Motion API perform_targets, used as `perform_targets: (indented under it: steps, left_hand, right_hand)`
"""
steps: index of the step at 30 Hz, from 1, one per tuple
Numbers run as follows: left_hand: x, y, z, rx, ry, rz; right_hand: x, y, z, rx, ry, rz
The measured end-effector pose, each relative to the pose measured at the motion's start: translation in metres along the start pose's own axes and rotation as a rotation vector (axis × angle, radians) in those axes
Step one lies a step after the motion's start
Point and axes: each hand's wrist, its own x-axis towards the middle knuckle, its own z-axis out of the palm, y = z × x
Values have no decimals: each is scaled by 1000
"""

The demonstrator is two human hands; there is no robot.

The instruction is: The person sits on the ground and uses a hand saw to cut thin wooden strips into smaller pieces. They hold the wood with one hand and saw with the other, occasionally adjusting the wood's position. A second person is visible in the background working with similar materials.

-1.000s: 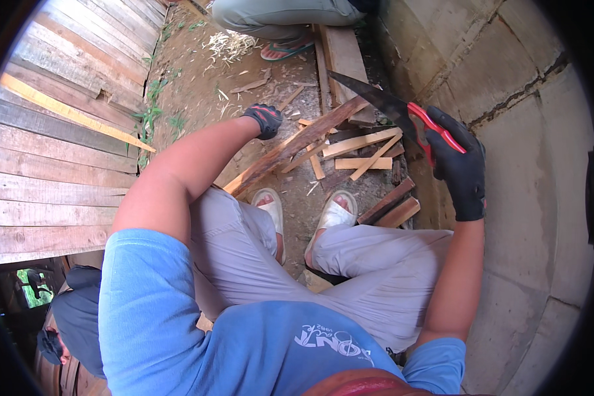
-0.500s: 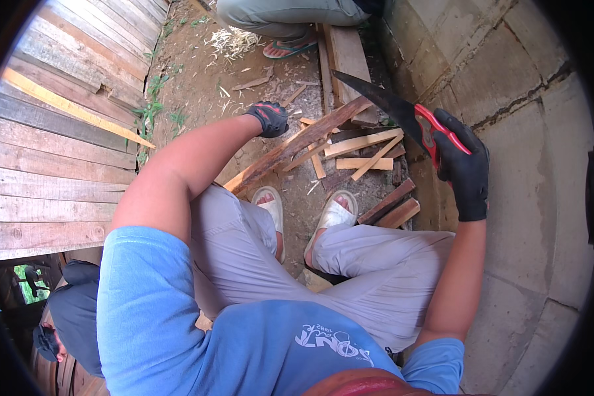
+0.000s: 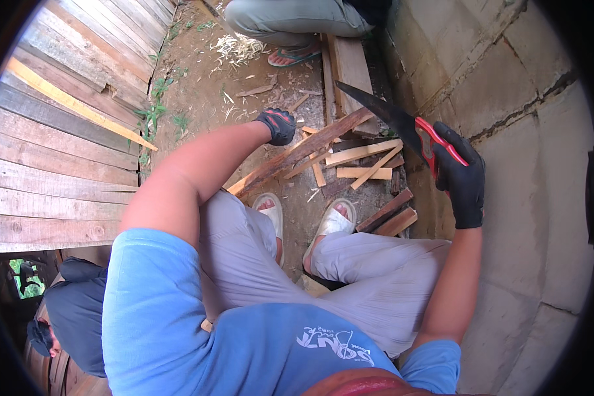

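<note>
My right hand (image 3: 460,175), in a black glove, grips the red and grey handle of a pruning saw (image 3: 391,117). Its dark, tapering blade points to the far left, with the tip above the far end of a long board. That rough-edged board (image 3: 297,154) slants from beside my left knee up to the right, its far end by a thick beam (image 3: 352,69). My left hand (image 3: 278,126), in a black and red glove, is curled into a fist just beyond the board's left edge. No thing shows in it, and whether it touches the board is unclear.
Cut wood strips (image 3: 364,153) lie crossed beneath the board, with darker offcuts (image 3: 393,214) by my right foot. A block wall (image 3: 515,165) rises at right, a plank wall (image 3: 53,171) at left. Another person (image 3: 297,18) crouches at the far end; one more (image 3: 76,317) is behind left.
My left fist has shifted slightly right and toward me, closer to the board. The saw in my right hand has come a little nearer. The whole view has tilted slightly.
</note>
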Motion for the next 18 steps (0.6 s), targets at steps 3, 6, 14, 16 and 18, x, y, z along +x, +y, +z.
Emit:
perform_targets:
  steps: [3, 6, 14, 16, 18]
  left_hand:
    - [-1, 6, -8, -34, 32, -8]
    - [7, 6, -12, -20, -23, 14]
    - [-8, 8, -15, 13, -144, -8]
    - [-4, 6, -18, 63, -197, 8]
    - [-6, 3, -23, 53, -234, 23]
  right_hand:
    - [-3, -8, 1, 13, -21, 49]
    - [-3, 7, 7, -92, 17, -188]
    - [-19, 8, 68, -552, 6, -476]
    - [-6, 16, 92, -630, 25, -632]
    - [9, 8, 120, -690, -15, -572]
